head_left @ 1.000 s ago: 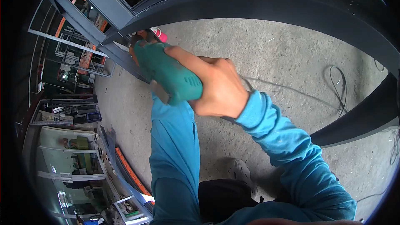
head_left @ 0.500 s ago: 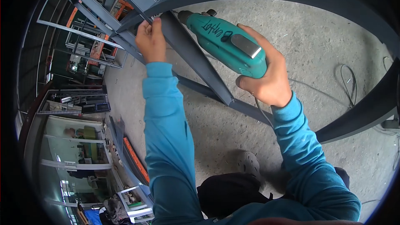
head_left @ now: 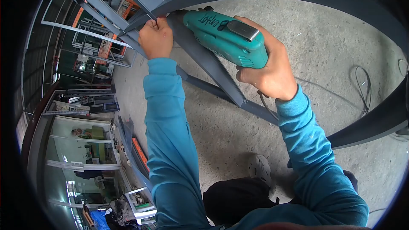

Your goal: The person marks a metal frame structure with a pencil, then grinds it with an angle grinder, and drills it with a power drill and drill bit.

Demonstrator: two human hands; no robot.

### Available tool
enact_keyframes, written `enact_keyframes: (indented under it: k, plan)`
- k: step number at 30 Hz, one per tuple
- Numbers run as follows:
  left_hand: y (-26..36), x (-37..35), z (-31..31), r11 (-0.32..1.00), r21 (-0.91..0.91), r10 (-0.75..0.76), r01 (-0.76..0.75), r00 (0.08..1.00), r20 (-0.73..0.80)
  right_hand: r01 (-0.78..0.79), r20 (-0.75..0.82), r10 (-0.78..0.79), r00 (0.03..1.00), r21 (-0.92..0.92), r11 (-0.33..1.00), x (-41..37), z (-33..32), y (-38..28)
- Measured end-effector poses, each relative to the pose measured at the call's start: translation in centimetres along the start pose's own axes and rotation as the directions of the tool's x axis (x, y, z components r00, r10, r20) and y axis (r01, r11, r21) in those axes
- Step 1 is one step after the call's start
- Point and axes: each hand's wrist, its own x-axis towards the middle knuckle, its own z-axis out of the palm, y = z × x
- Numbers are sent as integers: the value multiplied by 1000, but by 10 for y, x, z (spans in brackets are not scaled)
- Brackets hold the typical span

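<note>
Two hands show, the left hand (head_left: 156,38) and the right hand (head_left: 272,76). One green drill (head_left: 223,36) is gripped by the right hand. One grey shoe (head_left: 260,170) lies below both.

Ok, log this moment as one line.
left hand: fingertips pinched at grey frame joint | right hand: gripping green drill | drill nose: at same joint
</note>
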Motion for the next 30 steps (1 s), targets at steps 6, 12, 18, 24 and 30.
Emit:
enact_keyframes:
  k: [6,12,18,24,30]
  plan:
    - [3,-1,0,998,51,27,-26,999,-23,-8,15,7,1000,9,1000,0,0,5]
    - [2,-1,-1,999,21,32,-31,999,-25,-6,18,6,1000,44,999,1,0,6]
    - [1,0,-3,992,121,26,-27,1000,10,65,17,-64,998,-46,997,0,-1,-1]
    - [-5,-1,2,995,67,72,-70,997,-29,95,12,-95,995,-85,992,-1,0,2]
    - [-1,-1,1,997,77,13,-12,1000,-12,82,9,-82,997,-59,995,-1,2,3]
